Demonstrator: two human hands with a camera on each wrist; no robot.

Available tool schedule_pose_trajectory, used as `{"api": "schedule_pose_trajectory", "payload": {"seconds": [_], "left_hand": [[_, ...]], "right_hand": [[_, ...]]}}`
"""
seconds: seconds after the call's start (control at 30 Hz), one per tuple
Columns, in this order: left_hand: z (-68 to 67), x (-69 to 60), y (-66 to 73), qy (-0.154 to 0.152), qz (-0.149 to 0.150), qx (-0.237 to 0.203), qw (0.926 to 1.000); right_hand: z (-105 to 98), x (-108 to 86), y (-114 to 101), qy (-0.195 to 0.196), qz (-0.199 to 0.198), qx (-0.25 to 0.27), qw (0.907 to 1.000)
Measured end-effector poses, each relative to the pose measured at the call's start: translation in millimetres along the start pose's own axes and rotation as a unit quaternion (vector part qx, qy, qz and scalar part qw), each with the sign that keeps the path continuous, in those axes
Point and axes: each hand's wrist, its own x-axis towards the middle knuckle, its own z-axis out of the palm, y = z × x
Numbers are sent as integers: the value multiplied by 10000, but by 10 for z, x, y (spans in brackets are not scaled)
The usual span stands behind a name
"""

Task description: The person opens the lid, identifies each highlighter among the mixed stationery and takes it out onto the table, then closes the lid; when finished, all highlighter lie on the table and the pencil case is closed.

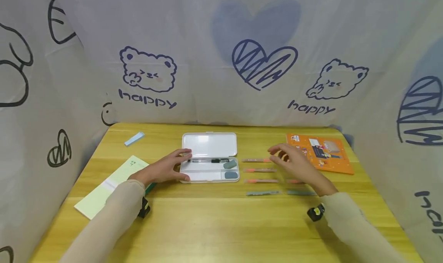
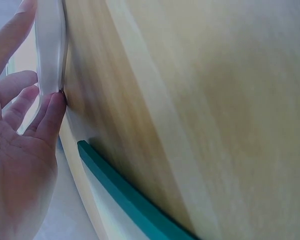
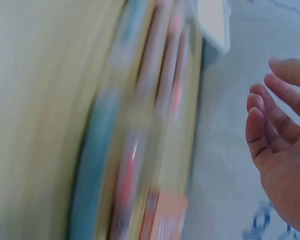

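A white pencil case [image 1: 209, 144] lies with its lid raised; inside are a black pen [image 1: 207, 160] and two grey-green erasers [image 1: 231, 175]. My left hand [image 1: 166, 167] grips the case's left end, fingers at the back and thumb at the front. In the left wrist view, fingers [image 2: 49, 117] wrap the white case end [image 2: 50, 45]. My right hand [image 1: 294, 161] hovers, fingers loosely bent and holding nothing, over several pens to the right of the case. Some are pinkish with orange parts [image 1: 260, 170], others grey-green [image 1: 263, 193]. The pens [image 3: 94, 160] look blurred in the right wrist view.
An orange booklet [image 1: 332, 155] lies at the back right, partly behind my right hand. To the left, an open pale-green notebook [image 1: 100, 197] lies beneath my left forearm. A light-blue strip [image 1: 134, 138] sits near the back left edge. Printed cloth [image 1: 207, 94] hangs around the table.
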Motion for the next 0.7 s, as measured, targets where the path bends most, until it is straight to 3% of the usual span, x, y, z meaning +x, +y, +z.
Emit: {"api": "schedule_pose_trajectory", "payload": {"seconds": [0.2, 0.33, 0.57, 0.7], "left_hand": [[12, -8, -17, -5, -18, -26, 10000], [-1, 33, -9, -8, 41, -6, 10000], [-10, 44, 4, -3, 61, -26, 10000], [5, 23, -10, -2, 36, -53, 10000]], "right_hand": [[386, 446, -288, -179, 305, 729, 9967], [564, 654, -398, -400, 631, 1350, 9880], [829, 834, -494, -832, 1479, 2542, 9522], [957, 897, -497, -734, 1864, 2952, 9342]]}}
